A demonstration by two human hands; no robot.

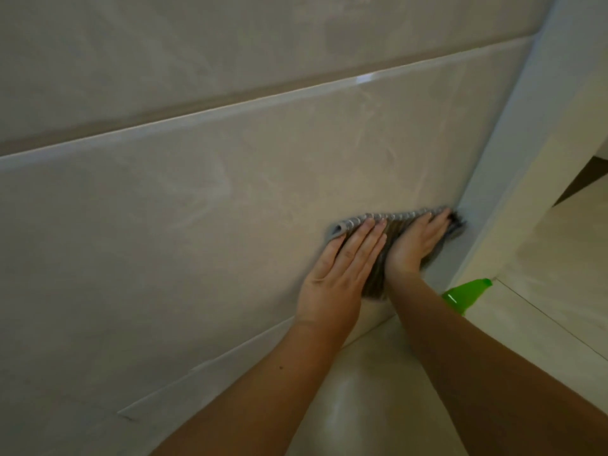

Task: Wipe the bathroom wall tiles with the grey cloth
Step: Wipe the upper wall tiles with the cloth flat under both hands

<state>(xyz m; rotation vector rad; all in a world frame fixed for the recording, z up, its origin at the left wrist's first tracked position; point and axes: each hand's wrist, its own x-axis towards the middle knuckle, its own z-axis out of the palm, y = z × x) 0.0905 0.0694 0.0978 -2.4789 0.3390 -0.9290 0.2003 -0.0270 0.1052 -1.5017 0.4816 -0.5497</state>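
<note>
Head view: left hand [335, 274] and right hand [416, 240], fingers straight, press grey cloth [378, 274] flat against wall tiles [197, 209]

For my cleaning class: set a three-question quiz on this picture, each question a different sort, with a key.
1. True or false: the left hand and the right hand both press flat on the grey ribbed cloth against the glossy beige wall tile.
2. The green plastic bottle is: A) low, beside the right forearm; B) in the left hand; C) above the cloth.
3. Fill in: the cloth's right end reaches the wall's ____.
Key: 1 true; 2 A; 3 corner.
</note>
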